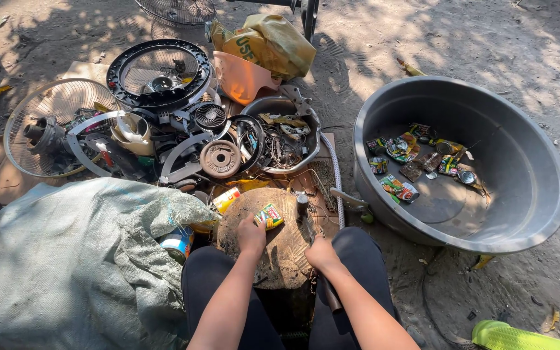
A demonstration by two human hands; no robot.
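My left hand (pixel 250 234) rests on a round wooden stump (pixel 286 249) between my knees and holds a small green and yellow can (pixel 269 215) against its top. My right hand (pixel 322 253) is closed around the handle of a tool at the stump's right edge; the tool's dark head (pixel 302 203) lies on the far side of the stump. Most of the handle is hidden by my hand and leg.
A big grey plastic basin (pixel 520 214) at the right holds several flattened cans (pixel 416 159). A bulging woven sack (pixel 66 259) lies at the left, a can (pixel 177 244) at its mouth. Fan guards (pixel 53 126), metal scrap and a small bowl (pixel 280 133) of wire lie ahead.
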